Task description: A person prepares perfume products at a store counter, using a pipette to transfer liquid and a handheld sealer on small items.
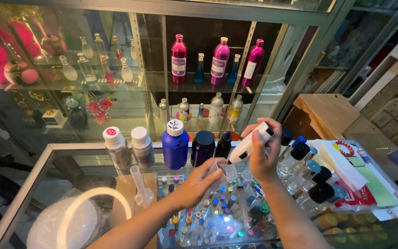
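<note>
Head view showed the right hand (262, 154) closed round a white bottle (249, 144), tipped nozzle-down so its dark tip pointed into a small clear cup (227, 170). The left hand (198, 183) had its fingers curled about that cup, steadying it just under the nozzle above the glass counter (47, 161). Holding both close together let the liquid fall straight in, by my judgement.

Along the counter's back edge stood five bottles in a row: two silver ones with white caps (130, 147), one blue with a white cap (175, 145), one dark blue (202, 146) and one small black one (223, 144), all near the hands. A clear funnel (141, 186) stood upright to the left. Right of the hands lay a cluster of clear black-capped bottles (312, 177), too overlapped to count. On the cabinet shelf behind stood three magenta bottles (219, 60).
</note>
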